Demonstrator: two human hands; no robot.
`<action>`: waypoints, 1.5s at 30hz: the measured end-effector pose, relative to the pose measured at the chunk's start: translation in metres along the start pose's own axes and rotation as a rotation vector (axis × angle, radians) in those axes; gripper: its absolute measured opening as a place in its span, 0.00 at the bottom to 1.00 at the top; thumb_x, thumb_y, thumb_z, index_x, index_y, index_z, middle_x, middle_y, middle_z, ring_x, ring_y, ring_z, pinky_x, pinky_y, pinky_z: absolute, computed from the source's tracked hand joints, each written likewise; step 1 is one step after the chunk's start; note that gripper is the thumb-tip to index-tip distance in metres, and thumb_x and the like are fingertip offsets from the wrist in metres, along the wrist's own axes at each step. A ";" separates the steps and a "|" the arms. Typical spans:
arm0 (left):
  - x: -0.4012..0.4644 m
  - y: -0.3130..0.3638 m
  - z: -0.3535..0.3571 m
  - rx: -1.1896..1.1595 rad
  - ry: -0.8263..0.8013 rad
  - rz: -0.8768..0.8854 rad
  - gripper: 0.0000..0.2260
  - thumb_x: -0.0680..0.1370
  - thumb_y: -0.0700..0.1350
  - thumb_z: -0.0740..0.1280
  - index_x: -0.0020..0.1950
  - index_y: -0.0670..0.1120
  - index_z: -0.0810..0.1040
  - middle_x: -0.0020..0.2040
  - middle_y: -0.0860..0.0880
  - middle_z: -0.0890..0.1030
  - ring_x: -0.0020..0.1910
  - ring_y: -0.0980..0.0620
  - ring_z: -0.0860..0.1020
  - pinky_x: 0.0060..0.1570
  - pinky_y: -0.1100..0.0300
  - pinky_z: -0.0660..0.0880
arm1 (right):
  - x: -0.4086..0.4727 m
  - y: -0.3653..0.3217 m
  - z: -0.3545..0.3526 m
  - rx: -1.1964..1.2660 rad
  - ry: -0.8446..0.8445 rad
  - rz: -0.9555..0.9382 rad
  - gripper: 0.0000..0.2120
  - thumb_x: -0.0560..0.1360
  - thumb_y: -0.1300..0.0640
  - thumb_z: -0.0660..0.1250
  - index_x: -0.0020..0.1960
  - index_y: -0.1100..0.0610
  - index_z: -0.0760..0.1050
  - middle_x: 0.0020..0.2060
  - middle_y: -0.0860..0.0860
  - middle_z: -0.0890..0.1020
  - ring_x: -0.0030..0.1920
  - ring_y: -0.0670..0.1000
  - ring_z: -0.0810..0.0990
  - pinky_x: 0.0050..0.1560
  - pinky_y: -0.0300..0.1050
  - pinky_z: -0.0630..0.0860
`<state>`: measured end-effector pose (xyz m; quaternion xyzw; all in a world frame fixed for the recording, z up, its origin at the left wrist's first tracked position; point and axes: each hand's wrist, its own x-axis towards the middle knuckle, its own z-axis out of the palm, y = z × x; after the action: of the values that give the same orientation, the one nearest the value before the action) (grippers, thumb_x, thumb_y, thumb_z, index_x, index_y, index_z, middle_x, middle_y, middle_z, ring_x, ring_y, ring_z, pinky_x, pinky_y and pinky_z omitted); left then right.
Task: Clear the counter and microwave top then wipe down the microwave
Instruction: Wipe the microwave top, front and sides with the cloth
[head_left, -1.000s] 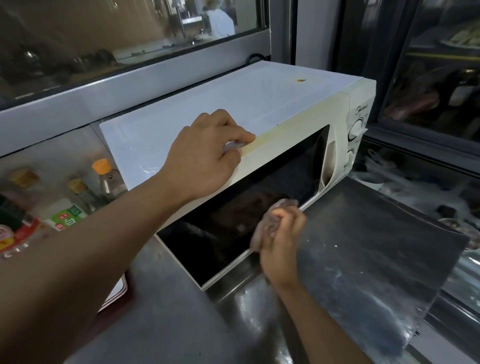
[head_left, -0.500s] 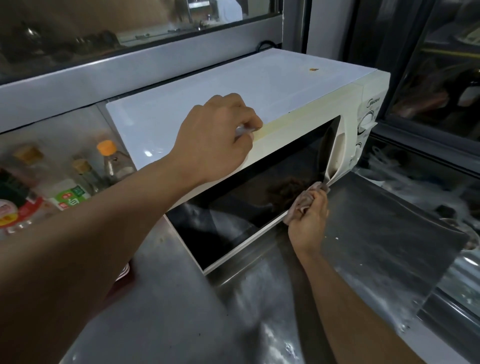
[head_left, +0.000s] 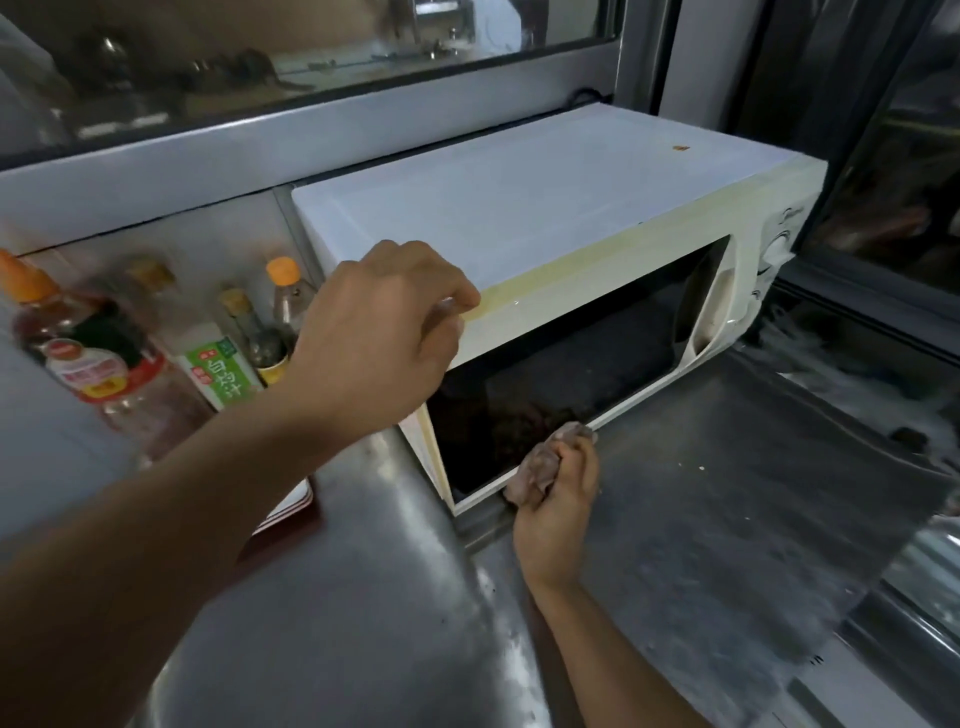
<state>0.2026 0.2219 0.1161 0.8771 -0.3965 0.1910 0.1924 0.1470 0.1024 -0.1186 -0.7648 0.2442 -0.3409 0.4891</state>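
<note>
The white microwave (head_left: 545, 208) stands on the steel counter (head_left: 363, 597), its top bare apart from a small orange speck (head_left: 679, 148). My left hand (head_left: 379, 332) grips the top front edge near the left corner, fingers curled over it. Below, my right hand (head_left: 558, 514) is closed on a crumpled pinkish cloth (head_left: 545, 460). The cloth is pressed to the lower edge of the dark glass door (head_left: 561, 364), left of the middle. The yellowed door frame and the dials at the right are in view.
Left of the microwave stand sauce bottles (head_left: 88, 353), an orange-capped bottle (head_left: 283, 296) and a green-and-white carton (head_left: 218, 371). A red-and-white tray edge (head_left: 291, 506) shows under my left arm. A dark sheet (head_left: 753, 493) lies on the counter at the right. Windows run behind and to the right.
My right hand has slid the cloth back left along the door's bottom edge from the lower right corner by the handle. My left hand has kept its grip on the top edge.
</note>
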 end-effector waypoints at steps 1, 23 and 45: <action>-0.005 -0.003 -0.001 0.000 -0.005 0.015 0.14 0.72 0.42 0.61 0.54 0.45 0.81 0.52 0.48 0.81 0.50 0.44 0.77 0.48 0.45 0.74 | -0.009 -0.003 0.003 0.002 -0.009 -0.007 0.23 0.68 0.75 0.62 0.62 0.66 0.70 0.67 0.59 0.66 0.65 0.61 0.69 0.67 0.44 0.64; -0.025 -0.007 0.002 -0.162 -0.067 -0.058 0.20 0.75 0.35 0.56 0.65 0.45 0.76 0.65 0.47 0.76 0.59 0.42 0.71 0.57 0.49 0.70 | -0.057 -0.072 -0.048 -0.272 -0.561 -0.135 0.14 0.74 0.70 0.63 0.57 0.61 0.77 0.52 0.48 0.75 0.50 0.39 0.72 0.50 0.17 0.63; -0.157 0.023 -0.089 0.137 -0.434 -0.470 0.30 0.76 0.44 0.66 0.75 0.52 0.59 0.74 0.50 0.63 0.71 0.48 0.63 0.66 0.52 0.66 | -0.038 -0.165 -0.133 -0.387 -0.634 -0.496 0.11 0.74 0.71 0.60 0.53 0.62 0.75 0.49 0.52 0.70 0.47 0.49 0.73 0.43 0.21 0.66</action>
<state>0.0723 0.3488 0.1199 0.9757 -0.2012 -0.0239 0.0829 0.0278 0.1177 0.0600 -0.9444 -0.0492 -0.1443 0.2912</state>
